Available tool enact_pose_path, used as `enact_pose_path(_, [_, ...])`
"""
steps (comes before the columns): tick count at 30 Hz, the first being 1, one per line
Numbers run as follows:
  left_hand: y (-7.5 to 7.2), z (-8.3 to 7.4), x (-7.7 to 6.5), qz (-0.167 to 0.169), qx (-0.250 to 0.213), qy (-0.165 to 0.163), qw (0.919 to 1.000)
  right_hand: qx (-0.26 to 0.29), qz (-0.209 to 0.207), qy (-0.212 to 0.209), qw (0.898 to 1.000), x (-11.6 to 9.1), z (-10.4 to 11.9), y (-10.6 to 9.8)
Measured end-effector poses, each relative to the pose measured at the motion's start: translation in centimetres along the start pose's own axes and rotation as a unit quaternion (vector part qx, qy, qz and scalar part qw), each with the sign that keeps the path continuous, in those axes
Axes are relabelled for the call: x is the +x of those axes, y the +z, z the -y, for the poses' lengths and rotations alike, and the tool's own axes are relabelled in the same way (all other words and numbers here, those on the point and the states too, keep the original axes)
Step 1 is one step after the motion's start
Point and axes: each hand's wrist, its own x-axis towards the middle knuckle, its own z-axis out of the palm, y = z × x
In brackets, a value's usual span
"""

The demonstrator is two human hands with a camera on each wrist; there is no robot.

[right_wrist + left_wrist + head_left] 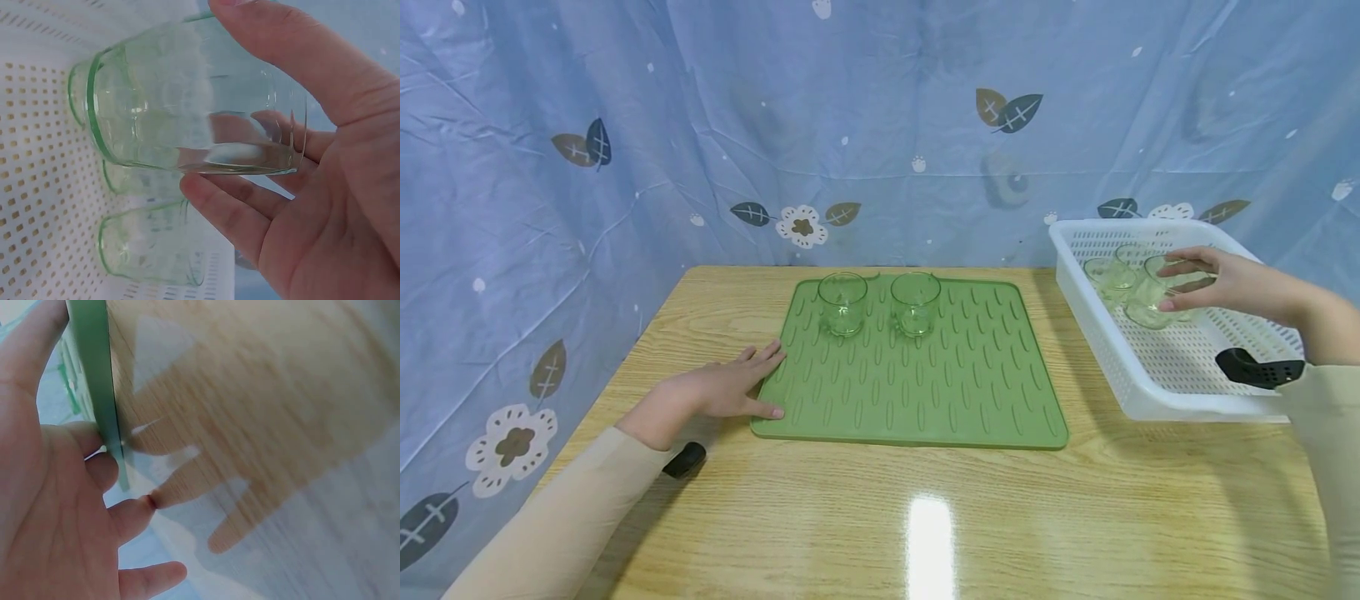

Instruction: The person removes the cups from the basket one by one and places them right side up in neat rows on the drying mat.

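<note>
My right hand (1225, 283) reaches into a white basket (1138, 379) and grips a clear, green-tinted glass cup (206, 119). In the right wrist view the thumb lies along one side of that cup and the fingers along the other. More such cups (150, 244) stand beside it in the basket. My left hand (730, 387) rests with spread fingers at the left edge of a green ribbed mat (910, 400). The left wrist view shows the fingers (131, 519) along the mat's edge. Two glass cups, one (842, 308) left of the other (916, 308), stand near the mat's back edge.
The wooden table (820, 517) carries the mat in the middle and the basket at the right. A blue patterned curtain (880, 150) hangs behind and along the left side. Black wrist devices (1258, 368) sit below both hands.
</note>
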Motion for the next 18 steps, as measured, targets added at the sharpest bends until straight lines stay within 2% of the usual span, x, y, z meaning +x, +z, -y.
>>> enact_pose_path(9, [-0.1, -0.3, -0.3, 0.000, -0.004, 0.001, 1.0000, 0.016, -0.011, -0.016, 1.000, -0.4, 0.9, -0.2])
enact_pose_path(12, [-0.1, -0.2, -0.2, 0.000, -0.002, 0.000, 1.0000, 0.031, -0.031, -0.014, 0.999, -0.6, 1.1, -0.2])
enact_pose_path(18, [-0.1, -0.1, -0.2, 0.002, 0.000, 0.001, 1.0000, 0.097, -0.078, -0.028, 0.992, -0.7, 1.5, 0.4])
